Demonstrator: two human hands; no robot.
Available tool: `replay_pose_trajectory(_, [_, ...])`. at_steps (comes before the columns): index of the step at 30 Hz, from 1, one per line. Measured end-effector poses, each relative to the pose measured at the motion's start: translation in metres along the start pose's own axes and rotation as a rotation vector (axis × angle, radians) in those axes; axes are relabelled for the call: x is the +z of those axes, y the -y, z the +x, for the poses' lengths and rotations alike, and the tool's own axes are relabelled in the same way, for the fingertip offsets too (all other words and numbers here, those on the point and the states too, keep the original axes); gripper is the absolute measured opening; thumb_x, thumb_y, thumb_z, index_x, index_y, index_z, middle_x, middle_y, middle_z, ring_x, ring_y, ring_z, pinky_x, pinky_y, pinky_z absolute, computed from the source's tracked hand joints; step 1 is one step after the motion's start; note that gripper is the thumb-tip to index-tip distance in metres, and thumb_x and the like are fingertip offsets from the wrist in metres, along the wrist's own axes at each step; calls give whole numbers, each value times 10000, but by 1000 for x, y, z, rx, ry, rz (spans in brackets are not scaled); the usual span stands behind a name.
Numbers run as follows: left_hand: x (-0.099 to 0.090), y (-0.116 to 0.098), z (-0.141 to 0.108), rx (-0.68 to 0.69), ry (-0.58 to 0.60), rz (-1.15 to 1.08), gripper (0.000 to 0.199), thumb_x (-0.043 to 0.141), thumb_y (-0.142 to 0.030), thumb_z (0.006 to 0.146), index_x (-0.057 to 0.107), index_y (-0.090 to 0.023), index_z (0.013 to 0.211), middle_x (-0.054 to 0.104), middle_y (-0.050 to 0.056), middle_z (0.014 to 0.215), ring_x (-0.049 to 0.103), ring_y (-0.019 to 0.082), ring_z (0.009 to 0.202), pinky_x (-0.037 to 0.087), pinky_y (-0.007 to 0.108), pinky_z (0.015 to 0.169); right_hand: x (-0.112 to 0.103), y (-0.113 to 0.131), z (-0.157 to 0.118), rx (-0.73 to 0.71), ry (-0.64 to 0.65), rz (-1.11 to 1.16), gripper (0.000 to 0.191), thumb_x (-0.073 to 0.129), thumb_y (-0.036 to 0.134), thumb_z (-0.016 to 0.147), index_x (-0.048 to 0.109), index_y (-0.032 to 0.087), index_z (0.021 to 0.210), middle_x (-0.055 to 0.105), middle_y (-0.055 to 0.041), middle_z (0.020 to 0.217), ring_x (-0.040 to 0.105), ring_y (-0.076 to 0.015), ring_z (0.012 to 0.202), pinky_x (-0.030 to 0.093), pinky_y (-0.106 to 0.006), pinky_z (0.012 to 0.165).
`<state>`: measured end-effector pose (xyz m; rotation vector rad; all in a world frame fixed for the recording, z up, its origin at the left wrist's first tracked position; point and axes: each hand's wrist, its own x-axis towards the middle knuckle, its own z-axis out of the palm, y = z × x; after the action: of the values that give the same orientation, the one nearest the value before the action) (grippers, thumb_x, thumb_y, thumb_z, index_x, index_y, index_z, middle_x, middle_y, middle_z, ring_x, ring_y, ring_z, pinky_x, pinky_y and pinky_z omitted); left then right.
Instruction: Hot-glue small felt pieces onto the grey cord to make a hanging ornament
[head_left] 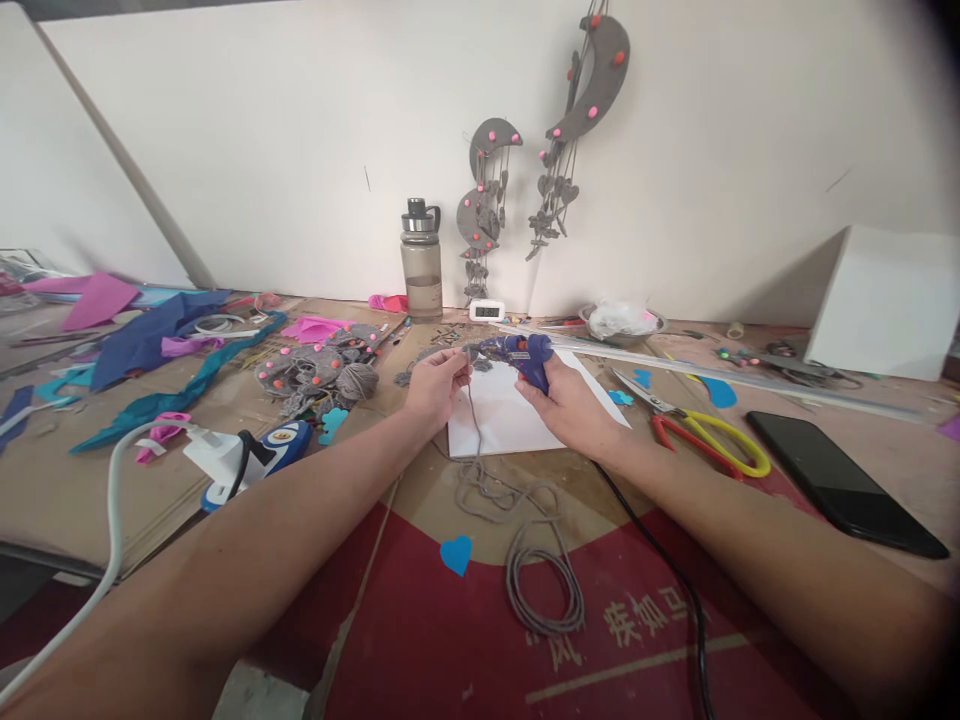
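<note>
Your left hand (438,388) pinched the grey yarn (546,626) near the paper (495,425), likely to steady it at the tip of the glue gun (531,362), which your right hand (568,400) clasped by its handle; slack lay coiled on the table (405,640).
</note>
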<state>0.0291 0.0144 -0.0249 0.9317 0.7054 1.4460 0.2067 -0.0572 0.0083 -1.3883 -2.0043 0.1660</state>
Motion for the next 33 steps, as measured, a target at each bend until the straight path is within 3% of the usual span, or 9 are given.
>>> replay_pose_trajectory(25, [1, -1, 0, -11, -22, -12, 221, 785, -211, 570, 584, -133, 617, 534, -13, 558, 504, 77, 540, 389, 225, 557, 0, -1, 0, -15, -9, -33, 340, 470, 302, 858, 499, 140, 1156, 656, -130, 1011, 585, -249, 885, 438, -345, 762])
replay_pose_trajectory(31, [0, -2, 0, -15, -58, -53, 250, 790, -227, 548, 575, -128, 631, 551, -10, 586, 514, 76, 557, 402, 224, 571, -4, 3, 2, 147, 20, 194, 245, 479, 321, 847, 540, 155, 1016, 674, -80, 922, 583, -144, 594, 446, -274, 592])
replay_pose_trajectory(33, [-1, -2, 1, -23, -73, -67, 260, 792, -222, 538, 571, -131, 641, 558, -9, 597, 519, 77, 564, 407, 223, 575, -7, -1, 6, 212, 4, 261, 223, 454, 315, 853, 548, 159, 981, 680, -72, 938, 589, -128, 585, 442, -256, 572])
